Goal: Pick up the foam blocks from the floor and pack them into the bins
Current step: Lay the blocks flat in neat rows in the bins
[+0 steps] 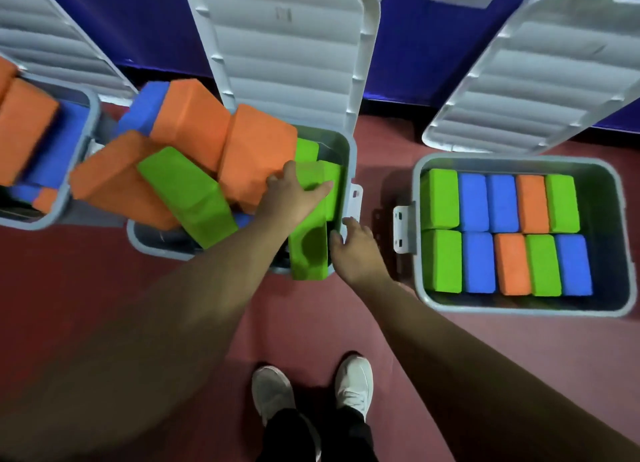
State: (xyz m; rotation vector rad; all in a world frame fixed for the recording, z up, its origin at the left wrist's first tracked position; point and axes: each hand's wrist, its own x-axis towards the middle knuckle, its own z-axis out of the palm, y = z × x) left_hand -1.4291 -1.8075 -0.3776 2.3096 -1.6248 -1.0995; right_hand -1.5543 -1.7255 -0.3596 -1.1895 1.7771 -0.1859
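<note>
The middle grey bin [348, 156] is heaped with orange, green and blue foam blocks standing at odd angles. A green block [310, 250] stands upright at its front right corner. My left hand [294, 193] lies with straight fingers on the top of that block, next to a big orange block [258, 153]. My right hand [353, 248] touches the same green block's right side at the bin's rim, fingers loosely bent. Another green block [188, 195] leans in the bin to the left.
The right grey bin [519, 305] holds two neat rows of green, blue and orange blocks, its lid [540, 73] propped open behind. A third bin [79, 156] with orange and blue blocks sits at far left. My white shoes [311, 389] stand on the red floor.
</note>
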